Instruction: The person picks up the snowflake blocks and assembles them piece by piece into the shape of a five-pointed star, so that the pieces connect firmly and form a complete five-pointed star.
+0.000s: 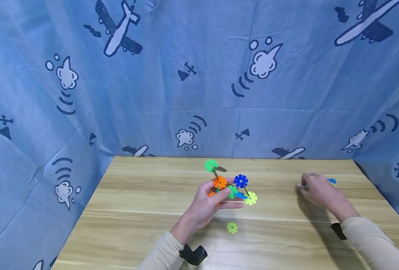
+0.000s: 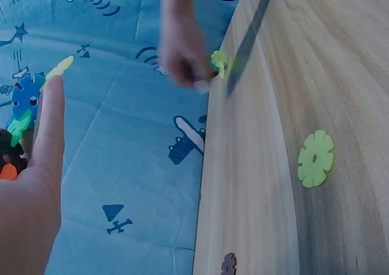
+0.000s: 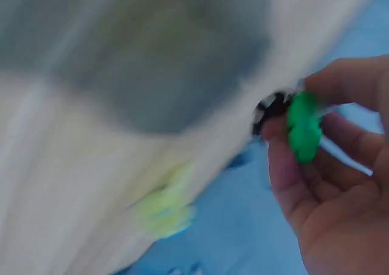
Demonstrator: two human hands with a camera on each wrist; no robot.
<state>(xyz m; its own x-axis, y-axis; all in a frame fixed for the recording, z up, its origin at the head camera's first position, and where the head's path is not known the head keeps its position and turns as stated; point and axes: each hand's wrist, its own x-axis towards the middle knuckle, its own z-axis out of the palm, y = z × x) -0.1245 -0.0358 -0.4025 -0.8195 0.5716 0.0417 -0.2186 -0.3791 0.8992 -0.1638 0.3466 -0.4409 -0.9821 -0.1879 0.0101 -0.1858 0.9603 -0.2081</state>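
My left hand (image 1: 202,205) holds a joined cluster of notched plastic flower discs, with an orange disc (image 1: 220,182), a dark blue disc (image 1: 241,181) and a yellow-green disc (image 1: 251,198) among them. A green disc (image 1: 211,165) tops the cluster. In the left wrist view one finger stretches up beside a blue disc (image 2: 27,98) of the cluster. Over the table's right part, my right hand (image 1: 315,189) pinches a green flower disc (image 3: 304,129) between thumb and fingers. A dark flower disc (image 3: 271,109) sits against the green one at the fingertips.
A loose yellow-green disc (image 1: 232,227) lies on the wooden table (image 1: 135,202) in front of the left hand. Near the far right, a blue disc (image 1: 332,180) and a blurred yellow one (image 3: 161,214) lie together. A patterned blue curtain (image 1: 206,86) hangs behind the table.
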